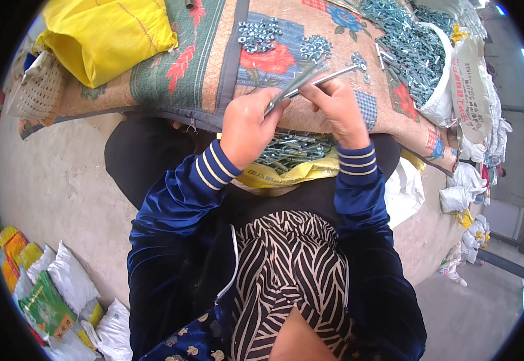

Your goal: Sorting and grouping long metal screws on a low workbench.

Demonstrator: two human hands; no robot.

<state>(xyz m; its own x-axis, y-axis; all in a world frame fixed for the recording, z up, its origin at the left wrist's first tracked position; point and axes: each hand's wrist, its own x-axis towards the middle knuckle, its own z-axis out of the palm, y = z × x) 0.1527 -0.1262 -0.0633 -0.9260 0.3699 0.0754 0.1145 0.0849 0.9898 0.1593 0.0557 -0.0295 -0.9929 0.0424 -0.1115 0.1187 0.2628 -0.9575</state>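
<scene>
Over the near edge of a patterned quilt, my left hand [247, 126] is closed around one or more long metal bolts, blurred at their upper ends. Close by on the right, my right hand [341, 111] pinches a long bolt [337, 73] between thumb and fingers. This bolt slants up to the right, and its lower end meets the left hand's bolts. Beyond the hands lie a pile of nuts [260, 36], a smaller pile of small metal pieces [316, 47] and a few washers or nuts [360, 61]. Below my hands, a yellow-edged sack [286, 175] holds many bolts.
The quilt [214, 72] covers the work surface. At the right, a white sack [441, 107] lies open, full of bolts. A yellow sack [108, 36] rests at the far left beside a pale perforated basket [33, 96]. Filled bags [63, 277] lie on the floor at lower left.
</scene>
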